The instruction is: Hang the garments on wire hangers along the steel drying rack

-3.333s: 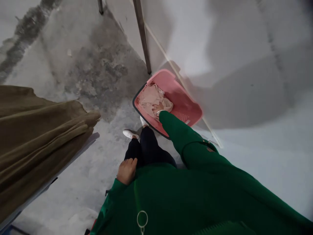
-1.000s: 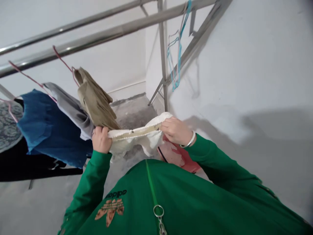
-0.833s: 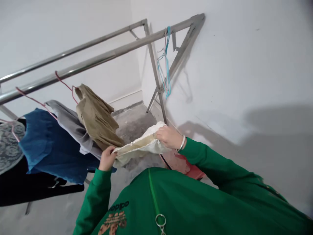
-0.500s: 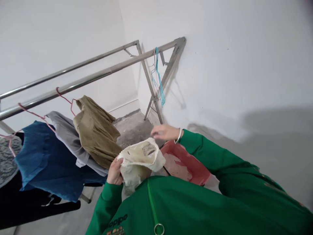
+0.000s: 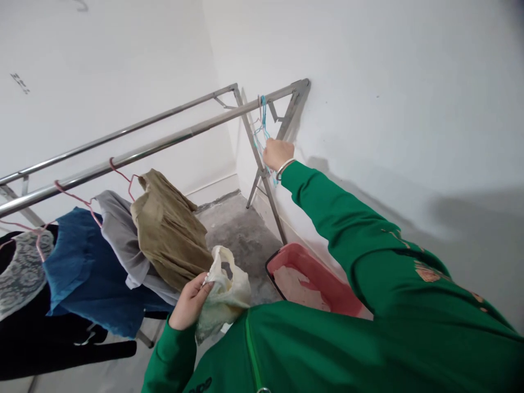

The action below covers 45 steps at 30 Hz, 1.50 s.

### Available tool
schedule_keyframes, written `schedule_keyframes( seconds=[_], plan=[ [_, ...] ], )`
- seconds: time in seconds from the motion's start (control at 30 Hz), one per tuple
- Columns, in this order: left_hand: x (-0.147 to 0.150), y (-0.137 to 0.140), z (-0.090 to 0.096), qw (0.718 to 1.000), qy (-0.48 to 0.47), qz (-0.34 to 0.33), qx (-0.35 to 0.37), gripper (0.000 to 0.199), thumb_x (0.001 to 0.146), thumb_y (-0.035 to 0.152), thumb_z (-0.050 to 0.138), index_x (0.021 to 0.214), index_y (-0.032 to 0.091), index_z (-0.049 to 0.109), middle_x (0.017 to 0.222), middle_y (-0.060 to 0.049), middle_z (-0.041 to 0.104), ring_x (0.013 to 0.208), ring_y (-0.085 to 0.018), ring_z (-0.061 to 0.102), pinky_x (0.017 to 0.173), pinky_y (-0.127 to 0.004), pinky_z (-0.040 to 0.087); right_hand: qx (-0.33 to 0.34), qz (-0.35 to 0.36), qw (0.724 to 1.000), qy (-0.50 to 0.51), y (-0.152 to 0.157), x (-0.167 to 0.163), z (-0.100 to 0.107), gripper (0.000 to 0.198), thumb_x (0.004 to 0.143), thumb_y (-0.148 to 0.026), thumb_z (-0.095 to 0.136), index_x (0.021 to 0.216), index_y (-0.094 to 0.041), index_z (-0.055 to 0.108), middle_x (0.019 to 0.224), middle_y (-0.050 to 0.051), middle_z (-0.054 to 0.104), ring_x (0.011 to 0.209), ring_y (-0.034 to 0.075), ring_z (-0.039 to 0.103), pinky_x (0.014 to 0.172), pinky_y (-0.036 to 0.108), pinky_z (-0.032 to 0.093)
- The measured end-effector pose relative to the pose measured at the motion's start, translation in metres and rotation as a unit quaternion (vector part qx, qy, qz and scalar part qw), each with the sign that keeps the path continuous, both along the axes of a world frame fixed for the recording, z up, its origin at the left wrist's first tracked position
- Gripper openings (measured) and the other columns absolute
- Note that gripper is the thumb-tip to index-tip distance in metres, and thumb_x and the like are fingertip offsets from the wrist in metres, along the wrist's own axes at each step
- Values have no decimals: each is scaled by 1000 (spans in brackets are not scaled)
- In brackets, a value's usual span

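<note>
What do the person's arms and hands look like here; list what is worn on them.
Both arms are covered to the wrist by long green sleeves of a zip-up jacket. The right sleeve bears faint orange-brown printed markings along the upper arm. The right hand is bare, with a pale bangle at the wrist. The left hand is bare too, with no ring or band in view, emerging from a ribbed green cuff.

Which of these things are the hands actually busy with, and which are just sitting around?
In use:
- left hand holding cream garment
- right hand at the blue hangers on the rack rail

Just there:
- olive garment, grey garment, blue garment, all hung
- pink basket on the floor
</note>
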<state>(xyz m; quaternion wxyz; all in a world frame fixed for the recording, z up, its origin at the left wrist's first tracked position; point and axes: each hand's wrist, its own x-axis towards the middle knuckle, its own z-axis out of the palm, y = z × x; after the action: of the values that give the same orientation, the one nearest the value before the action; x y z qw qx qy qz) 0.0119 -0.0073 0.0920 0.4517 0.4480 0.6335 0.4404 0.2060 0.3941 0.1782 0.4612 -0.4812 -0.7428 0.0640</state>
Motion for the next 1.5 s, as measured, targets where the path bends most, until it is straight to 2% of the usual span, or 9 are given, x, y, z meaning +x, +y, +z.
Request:
schedule_keyframes(
  seconds=[0.2,0.37,0.53,0.7,0.83,0.97,1.13,1.33,1.5],
  plan=[
    [-7,1,9,998,39,36,45,44,78,55,64,94,14,72,87,-6,71,83,-20,62,80,-28,46,3,60,994,91,-8,12,0,27,80,-30,57,67,-24,34,60,-2,31,65,15,35,76,38,40],
    [-8,10,21,997,68,18,40,41,73,52,69,89,15,73,84,-6,72,81,-21,63,78,-28,48,-74,224,960,151,-91,18,-66,27,87,-47,45,77,-23,38,63,-1,46,57,14,45,58,30,40],
    [-3,23,42,996,68,35,47,31,64,43,78,78,16,75,74,-4,70,77,-22,62,75,-27,49,-301,400,832,239,-179,11,-129,30,87,-52,43,90,-23,35,83,-1,58,43,5,33,40,20,28],
    [-4,35,62,999,30,3,42,25,60,35,83,70,15,73,68,-5,67,79,-23,64,72,-28,51,-310,404,836,207,-199,-14,-125,44,74,-50,63,87,-22,32,111,5,61,48,2,28,44,20,27],
    [-6,33,76,999,12,1,36,22,59,28,85,68,14,72,69,-5,67,83,-26,66,73,-31,53,-311,482,801,168,-203,-31,-108,54,68,-52,72,85,-23,30,125,8,56,50,2,27,45,20,26],
    [-11,26,87,997,51,-19,47,21,64,29,81,71,12,72,71,-6,66,83,-26,67,72,-31,53,-310,552,770,86,-215,-41,-110,51,71,-51,70,79,-22,28,108,5,61,52,3,29,49,20,29],
    [-26,24,82,954,278,-34,105,21,82,29,58,93,16,72,89,-6,70,95,-24,64,90,-33,49,-254,474,841,68,-218,-34,-120,37,79,-44,63,75,-21,35,69,-3,50,56,7,36,55,23,34],
    [-47,27,37,823,534,179,69,27,68,7,58,92,16,63,103,-12,61,104,-28,58,91,-38,44,-172,386,895,144,-213,-1,-100,27,81,-36,63,81,-22,39,78,0,52,62,11,44,58,28,41],
    [-42,34,14,912,354,192,78,13,65,6,59,71,17,56,69,-1,55,73,-16,53,73,-27,42,-140,362,905,174,-209,12,-88,24,82,-31,63,83,-23,40,79,0,51,61,10,44,57,28,41]
  ],
)
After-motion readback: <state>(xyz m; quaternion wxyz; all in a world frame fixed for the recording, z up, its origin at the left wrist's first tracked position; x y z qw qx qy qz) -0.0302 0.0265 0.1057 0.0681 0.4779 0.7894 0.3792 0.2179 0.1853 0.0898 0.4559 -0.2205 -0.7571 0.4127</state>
